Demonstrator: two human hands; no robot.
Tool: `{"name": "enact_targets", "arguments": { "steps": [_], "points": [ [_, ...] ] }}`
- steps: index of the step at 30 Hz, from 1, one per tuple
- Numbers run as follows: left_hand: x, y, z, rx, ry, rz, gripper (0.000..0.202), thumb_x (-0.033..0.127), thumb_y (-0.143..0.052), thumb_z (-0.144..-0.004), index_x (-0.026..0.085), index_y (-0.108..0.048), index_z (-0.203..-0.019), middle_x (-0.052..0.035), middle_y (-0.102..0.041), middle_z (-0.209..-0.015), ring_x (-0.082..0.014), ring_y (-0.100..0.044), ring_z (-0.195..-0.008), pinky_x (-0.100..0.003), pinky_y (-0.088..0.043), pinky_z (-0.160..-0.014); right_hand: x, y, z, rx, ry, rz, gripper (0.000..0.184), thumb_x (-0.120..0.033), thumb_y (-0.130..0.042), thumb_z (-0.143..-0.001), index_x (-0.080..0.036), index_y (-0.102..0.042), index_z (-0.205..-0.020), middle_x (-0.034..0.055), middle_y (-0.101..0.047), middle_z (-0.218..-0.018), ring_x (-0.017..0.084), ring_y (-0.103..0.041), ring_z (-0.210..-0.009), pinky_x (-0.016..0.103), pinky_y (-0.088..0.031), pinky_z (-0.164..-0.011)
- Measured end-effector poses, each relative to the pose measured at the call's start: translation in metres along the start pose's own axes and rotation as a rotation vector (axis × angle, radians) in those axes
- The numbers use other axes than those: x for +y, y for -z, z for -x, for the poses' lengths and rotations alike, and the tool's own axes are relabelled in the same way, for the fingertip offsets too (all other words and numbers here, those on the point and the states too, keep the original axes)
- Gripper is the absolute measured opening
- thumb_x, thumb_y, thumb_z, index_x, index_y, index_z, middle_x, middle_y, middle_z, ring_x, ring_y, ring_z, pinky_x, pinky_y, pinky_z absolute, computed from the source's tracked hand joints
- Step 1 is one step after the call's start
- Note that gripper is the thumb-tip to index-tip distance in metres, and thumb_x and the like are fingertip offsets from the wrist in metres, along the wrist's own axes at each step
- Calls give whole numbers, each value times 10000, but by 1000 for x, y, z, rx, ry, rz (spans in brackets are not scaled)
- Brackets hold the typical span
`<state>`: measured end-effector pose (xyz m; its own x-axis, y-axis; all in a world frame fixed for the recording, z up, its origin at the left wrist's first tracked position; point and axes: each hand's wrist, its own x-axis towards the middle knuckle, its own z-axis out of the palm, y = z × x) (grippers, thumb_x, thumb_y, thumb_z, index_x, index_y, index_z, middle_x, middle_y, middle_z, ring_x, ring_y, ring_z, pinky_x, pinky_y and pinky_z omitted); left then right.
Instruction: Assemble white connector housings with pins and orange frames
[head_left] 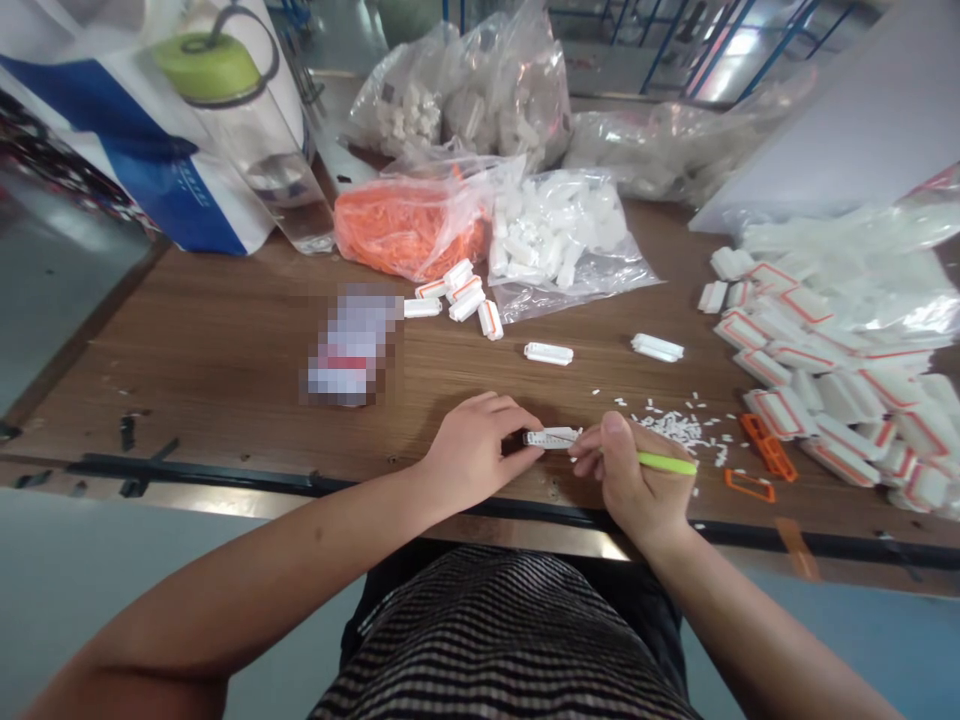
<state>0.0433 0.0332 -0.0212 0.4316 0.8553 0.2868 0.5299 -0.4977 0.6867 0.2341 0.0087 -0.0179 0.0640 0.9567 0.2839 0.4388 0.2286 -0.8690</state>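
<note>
My left hand [472, 450] pinches a small white plastic connector [551, 437] at the near edge of the wooden table [225, 350]. My right hand [634, 475] is closed around a thin tool with a green handle [667, 463], its tip at the connector's right end. Tiny white bits [675, 420] lie scattered just beyond my right hand. Two loose white connectors [548, 353] [658, 347] lie farther out on the table.
A heap of white connectors with orange rims [825, 370] fills the right side, with loose orange rings [765, 455] near it. Bags of orange rings [405, 225] and white parts [555, 235] sit behind. A bottle with a green lid [247, 130] stands far left. A blurred patch [352, 345] lies mid-table.
</note>
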Motion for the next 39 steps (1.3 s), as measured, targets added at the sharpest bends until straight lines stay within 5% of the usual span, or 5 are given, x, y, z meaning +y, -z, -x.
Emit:
{"name": "enact_targets", "arguments": {
  "steps": [23,32,39],
  "points": [
    [0,1,-1,-19,2,3,109,298,-671,-869,212,-674,-935,2,-703,-833,-156,-611,-764,-330,-506,-772,-3,-3,2,48,-22,-32,470,-374,-458,-981,-194,-663,-599,5,-650,-507,92,-583,-384,222,-446,-392],
    [-1,-1,0,-10,7,3,117,298,-688,-853,209,-675,-928,3,-699,-826,-161,-610,-769,-330,-505,-765,-4,3,0,-76,183,92,391,-237,-456,-976,-203,-668,-650,-16,-652,-529,92,-601,-438,233,-486,-470],
    [-1,0,0,-20,1,2,113,287,-685,-860,204,-675,-936,2,-697,-825,-157,-612,-770,-323,-497,-763,-6,-1,4,37,99,24,417,-255,-451,-988,-197,-670,-637,-18,-642,-508,87,-598,-422,234,-474,-480]
  ]
}}
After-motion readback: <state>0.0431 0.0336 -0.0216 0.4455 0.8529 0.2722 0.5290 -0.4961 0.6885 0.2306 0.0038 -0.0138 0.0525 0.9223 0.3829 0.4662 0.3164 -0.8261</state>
